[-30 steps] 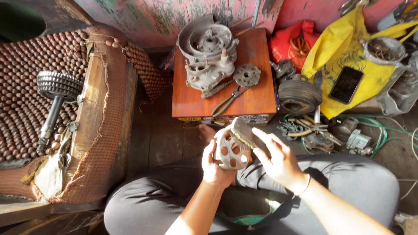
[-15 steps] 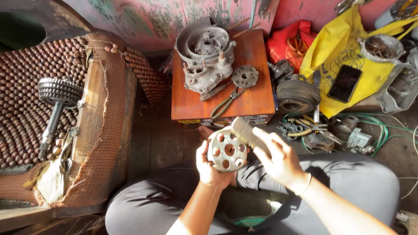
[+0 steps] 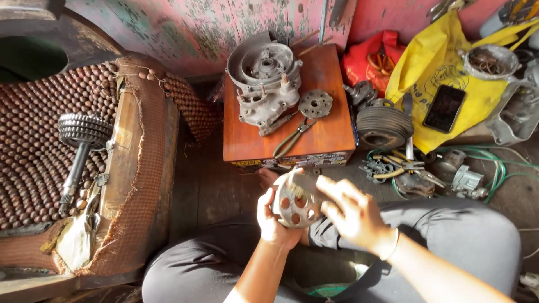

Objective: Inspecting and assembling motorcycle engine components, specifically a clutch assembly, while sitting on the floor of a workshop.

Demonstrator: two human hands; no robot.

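The round metal disc with holes (image 3: 296,205) is held up in front of the person's lap, just below the near edge of the small wooden table (image 3: 331,137), its perforated face turned to the camera. The left hand (image 3: 272,220) grips it from the left and beneath, fingers closed round the rim, while the right hand (image 3: 352,212) is closed on a brush (image 3: 303,183) laid across the disc's upper right part; the hand is blurred, so the exact grip cannot be told. A likely risk: with only one hand bearing the disc by its edge, a hard stroke could twist it loose and drop it onto the lap or the floor. On the table stand a grey engine casing (image 3: 264,84), a small round plate (image 3: 315,103) and pliers (image 3: 292,137); right of the table lie a finned cylinder (image 3: 384,124) and a yellow bag (image 3: 432,84) with a phone (image 3: 443,108).
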